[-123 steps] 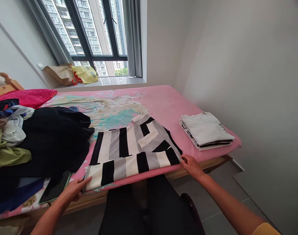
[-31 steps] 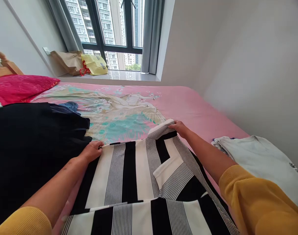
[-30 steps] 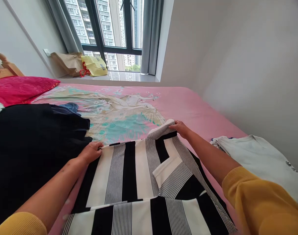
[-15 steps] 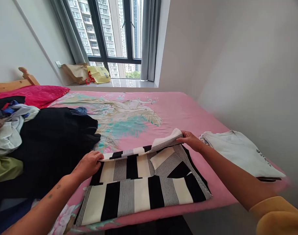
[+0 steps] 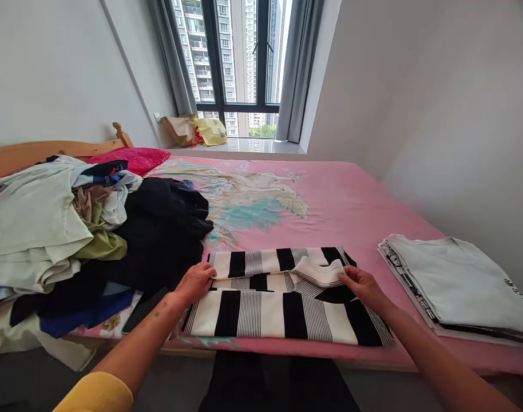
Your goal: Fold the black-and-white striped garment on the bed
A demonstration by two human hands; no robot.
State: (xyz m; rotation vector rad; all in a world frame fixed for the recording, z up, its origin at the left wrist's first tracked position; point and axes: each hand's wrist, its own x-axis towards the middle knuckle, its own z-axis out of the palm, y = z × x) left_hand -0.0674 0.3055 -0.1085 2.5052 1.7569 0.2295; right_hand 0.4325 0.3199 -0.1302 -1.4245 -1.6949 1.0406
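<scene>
A black and cream striped shirt (image 5: 270, 317) lies partly folded along the near edge of the bed. Its far edge is turned over toward me, leaving a dip between that flap and the near panel. At the left end, my left hand (image 5: 198, 281) is closed on the folded edge, the thumb inside the dip. Thumb and fingers of my right hand (image 5: 364, 287) pinch the cream collar-like part (image 5: 319, 272) toward the right end. Some of the fabric under both hands' fingers is hidden.
A heap of loose clothes (image 5: 42, 212) with a black garment (image 5: 162, 229) covers the left of the bed. Folded shirts (image 5: 463, 280) are stacked at right. The pink bedsheet (image 5: 339, 206) stretches behind; paper bags (image 5: 179, 130) stand on the windowsill.
The shirt's far edge has come down toward me and now lies over as a flap. Both hands moved with it, still gripping. The view has swung left, showing more of the clothes heap.
</scene>
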